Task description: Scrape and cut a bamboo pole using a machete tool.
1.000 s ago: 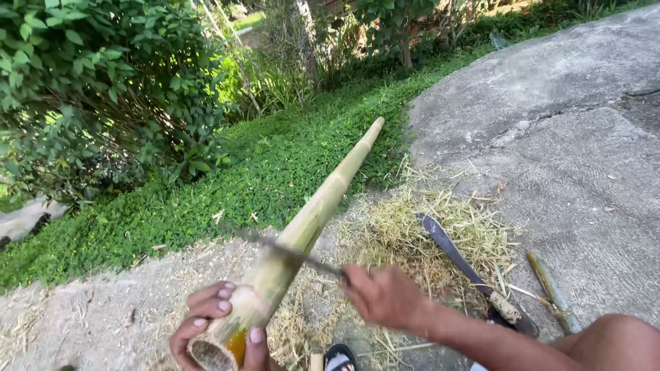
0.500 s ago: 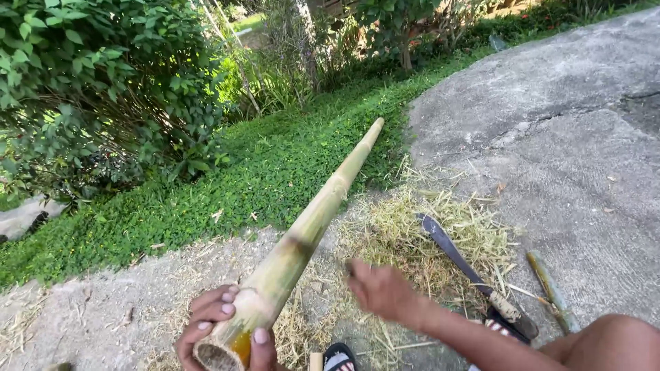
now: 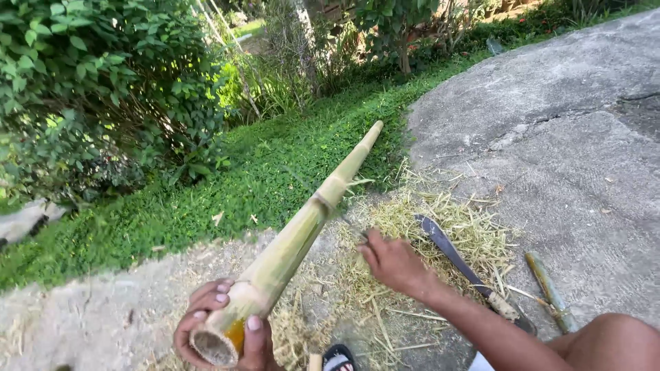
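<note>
Gripping the bamboo pole [image 3: 302, 227] at its cut near end, the left hand [image 3: 223, 330] is propping it up off the ground. Beyond that grip, the right hand [image 3: 392, 261], clenched on a thin blade (barely visible), is now drawing back from the pole toward the shavings [image 3: 440, 220], beside the machete [image 3: 457, 257].

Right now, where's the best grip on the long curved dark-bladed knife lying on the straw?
Probably the pale wooden handle of the long curved dark-bladed knife, taken from above at the near end: it points toward the person, and the blade lies flat on the dry straw.

Sunlit concrete slab [image 3: 550, 137], grass [image 3: 261, 178], shrubs [image 3: 89, 89]
</note>
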